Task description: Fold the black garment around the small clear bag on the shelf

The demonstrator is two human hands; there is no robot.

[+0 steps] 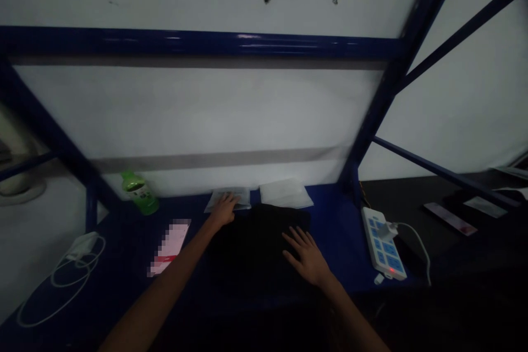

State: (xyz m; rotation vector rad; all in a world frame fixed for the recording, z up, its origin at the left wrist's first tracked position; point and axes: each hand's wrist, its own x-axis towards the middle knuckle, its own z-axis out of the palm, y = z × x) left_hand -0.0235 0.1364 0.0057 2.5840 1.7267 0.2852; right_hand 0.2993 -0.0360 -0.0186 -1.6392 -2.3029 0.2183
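Note:
A dark folded piece, apparently black cloth [256, 253], lies on the blue tabletop in front of me; its details are lost in the dim light. My right hand [306, 257] rests flat on its right part with the fingers spread. Reaching past its far left corner, my left hand [225, 209] touches a clear plastic packet [243, 196] near the wall, fingers stretched over it and not closed round it. Beside that packet, behind the cloth, lies a whitish flat packet or sheet [285, 192].
A green bottle [141, 193] stands at the back left, with a lit phone [173, 245] before it. A white charger and cable [82, 247] lie far left. On the right are a power strip [381, 245] with a plug and another phone [449, 218]. Blue frame bars [206, 43] cross the wall.

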